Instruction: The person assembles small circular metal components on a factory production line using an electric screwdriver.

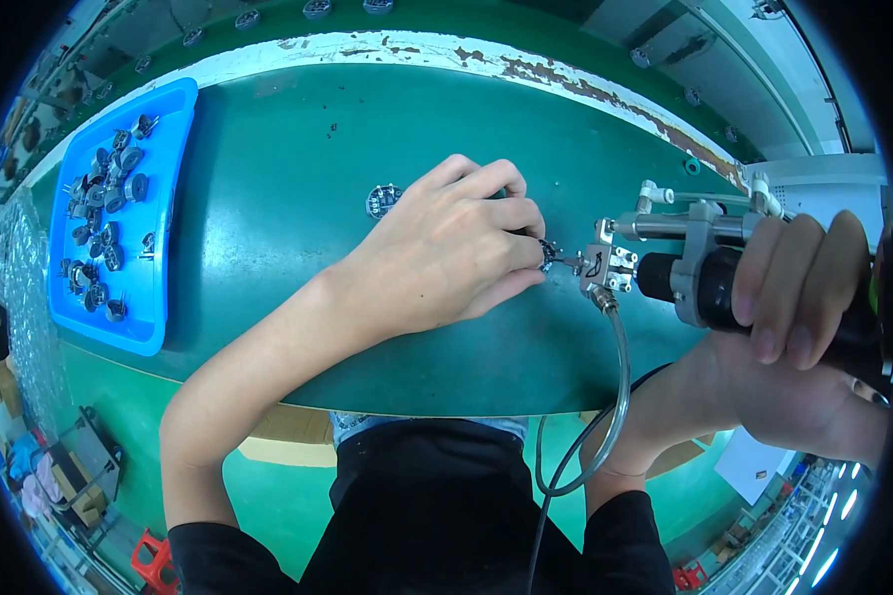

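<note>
Fingers [519, 253] of the left hand [456, 233] pinch a part [547, 256]; the right hand [800, 332] clasps a driver [714, 288], its marking [594, 264] unreadable.

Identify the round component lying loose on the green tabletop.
The round component beside the left hand; others sit in the blue tray, beyond the white strip, or at that hand's fingers.

A red stool [153, 561] stands on green floor [139, 426].

Beyond the left fingers [514, 215] the table [446, 114] lies open but for tiny dark bits [333, 127]. Just right of them a metal tool head [595, 260] blocks passage, its hose [622, 362] looping nearer the body. Leftward, one round part [381, 201] precedes bare surface reaching the blue tray [151, 297].
</note>
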`<state>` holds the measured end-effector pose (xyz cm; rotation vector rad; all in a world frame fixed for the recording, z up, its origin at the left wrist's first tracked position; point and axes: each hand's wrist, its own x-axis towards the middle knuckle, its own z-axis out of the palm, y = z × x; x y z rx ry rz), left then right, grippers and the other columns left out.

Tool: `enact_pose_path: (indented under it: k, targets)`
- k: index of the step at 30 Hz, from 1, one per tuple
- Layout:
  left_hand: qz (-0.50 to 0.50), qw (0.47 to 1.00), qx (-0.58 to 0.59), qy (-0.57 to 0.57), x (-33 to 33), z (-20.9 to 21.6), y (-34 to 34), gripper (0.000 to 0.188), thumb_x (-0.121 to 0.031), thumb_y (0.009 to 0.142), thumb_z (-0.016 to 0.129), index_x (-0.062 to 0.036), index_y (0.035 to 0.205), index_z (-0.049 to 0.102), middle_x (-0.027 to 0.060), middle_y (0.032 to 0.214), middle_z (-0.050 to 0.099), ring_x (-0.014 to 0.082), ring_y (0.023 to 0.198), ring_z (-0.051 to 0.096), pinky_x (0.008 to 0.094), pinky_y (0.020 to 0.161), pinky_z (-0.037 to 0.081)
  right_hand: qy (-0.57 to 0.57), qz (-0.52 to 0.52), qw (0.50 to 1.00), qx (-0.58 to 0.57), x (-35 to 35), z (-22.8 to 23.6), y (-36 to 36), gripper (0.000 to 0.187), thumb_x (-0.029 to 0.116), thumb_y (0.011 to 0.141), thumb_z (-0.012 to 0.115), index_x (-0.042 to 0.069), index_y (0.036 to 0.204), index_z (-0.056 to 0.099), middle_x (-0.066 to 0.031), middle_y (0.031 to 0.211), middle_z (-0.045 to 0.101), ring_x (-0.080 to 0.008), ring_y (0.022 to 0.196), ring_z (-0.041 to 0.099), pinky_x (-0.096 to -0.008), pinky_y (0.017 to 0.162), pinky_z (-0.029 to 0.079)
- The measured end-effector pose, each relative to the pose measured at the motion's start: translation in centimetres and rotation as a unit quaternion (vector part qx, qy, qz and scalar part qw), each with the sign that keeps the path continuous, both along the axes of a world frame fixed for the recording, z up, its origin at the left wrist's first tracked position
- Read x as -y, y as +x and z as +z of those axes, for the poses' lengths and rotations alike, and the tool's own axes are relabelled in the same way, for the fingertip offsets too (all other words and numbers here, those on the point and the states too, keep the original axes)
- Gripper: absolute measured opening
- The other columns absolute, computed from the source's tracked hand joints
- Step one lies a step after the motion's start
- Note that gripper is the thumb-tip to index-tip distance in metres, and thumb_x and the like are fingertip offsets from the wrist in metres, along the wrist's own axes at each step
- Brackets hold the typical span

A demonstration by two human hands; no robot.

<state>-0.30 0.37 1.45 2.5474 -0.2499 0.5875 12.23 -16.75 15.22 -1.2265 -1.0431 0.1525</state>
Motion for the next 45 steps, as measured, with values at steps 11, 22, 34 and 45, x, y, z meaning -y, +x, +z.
enact_pose_path:
  k: [11, 22, 34, 45]
  targets:
    - [0.026, 0.999, 0.028, -0.019, 0.6, -0.4, 0.1, 0.011, -0.017, 0.081, 0.085, -0.0123, 0.091, 0.081, -0.0039, 0.103, 0.075, 0.0200, 0.103, 0.063, 0.0368, 0.092, 0.048, 0.003, -0.023, 1.000, -0.006, 0.7, 0.9, -0.8, 0.091, 0.083, 0.094, 0.034, 0.000, 0.126, 0.052, -0.0104, 0.065, 0.055, -0.0206, 0.044, 0.053, -0.0343, 0.039, 0.046]
    - [0.018, 0.999, 0.032, -0.010, 0.2, 0.2, 0.1, 0.013, -0.012, 0.079, 0.082, -0.0122, 0.092, 0.080, -0.0035, 0.099, 0.077, 0.0201, 0.099, 0.065, 0.0359, 0.087, 0.051, 0.004, -0.053, 0.999, -0.012, -0.1, 1.5, -1.1, 0.101, 0.091, 0.091, 0.031, -0.001, 0.128, 0.052, -0.0131, 0.063, 0.056, -0.0232, 0.042, 0.054, -0.0359, 0.035, 0.048]
    - [0.049, 0.995, 0.061, 0.062, -2.3, 1.3, 0.0, 0.019, -0.009, 0.081, 0.080, -0.0106, 0.099, 0.077, 0.0022, 0.108, 0.072, 0.0226, 0.099, 0.066, 0.0371, 0.081, 0.052, 0.044, 0.038, 0.997, 0.042, 5.3, 0.1, 4.5, 0.062, 0.074, 0.097, 0.052, 0.012, 0.088, 0.055, 0.0017, 0.074, 0.046, -0.0080, 0.058, 0.048, -0.0265, 0.060, 0.039]
    - [-0.051, 0.995, 0.036, 0.074, -0.9, 0.0, 0.0, 0.012, -0.017, 0.080, 0.081, -0.0120, 0.091, 0.080, -0.0020, 0.108, 0.074, 0.0193, 0.103, 0.063, 0.0341, 0.083, 0.053, 0.043, 0.148, 0.988, 0.015, 0.9, -1.1, 1.2, 0.060, 0.071, 0.097, 0.047, 0.012, 0.091, 0.053, 0.0015, 0.069, 0.047, -0.0077, 0.056, 0.048, -0.0248, 0.058, 0.040]
